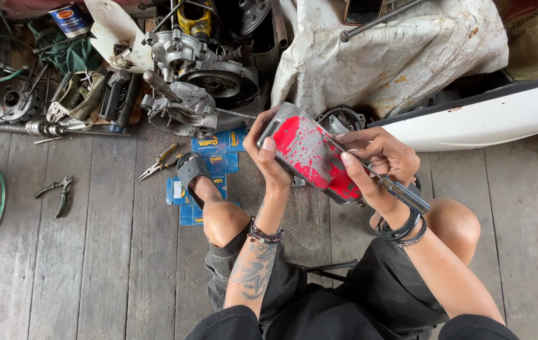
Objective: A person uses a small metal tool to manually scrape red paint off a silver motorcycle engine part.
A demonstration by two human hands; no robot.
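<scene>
Right at the centre, a red plastic lamp lens with a scuffed grey rim (pixel 310 153) is held up above the person's knees, tilted so its face looks toward the camera. The left hand (pixel 264 150) grips its left end, fingers curled behind and the thumb pressed on the front edge. The right hand (pixel 376 156) is closed around a dark-handled screwdriver (pixel 390 186), whose thin metal shaft lies across the lens's upper right edge (the tip itself is too small to make out). Both wrists wear dark bead and band bracelets. Below the lens, blue flat cardboard boxes (pixel 215 151) lie scattered on the grey wooden plank floor (pixel 105 252), just beside the person's sandalled foot. To the left of these rest yellow-handled long-nose pliers (pixel 159 161), and farther left a pair of dark-handled pliers (pixel 56 192). Behind them sits a grey metal engine casing (pixel 190 82), and to the right a stained white cloth (pixel 389 53) covers something bulky.
</scene>
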